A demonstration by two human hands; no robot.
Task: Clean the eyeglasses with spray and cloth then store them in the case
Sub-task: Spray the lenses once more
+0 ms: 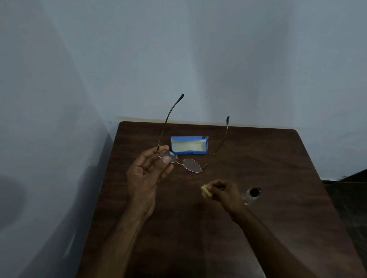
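The left hand (pixel 147 174) pinches the glasses (pixel 185 162) by one lens, arms spread, raised over the table (pixel 269 198). The right hand (pixel 224 193), nearer the person, curls around a yellow cloth (pixel 206 190), mostly hidden in the fist. Just beyond the left fingers lies the open blue case (pixel 189 147). The spray bottle (pixel 252 194) stands partly hidden behind the right hand, dim and blurred.

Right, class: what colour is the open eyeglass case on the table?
The eyeglass case is blue, with a pale cream lining; head view.
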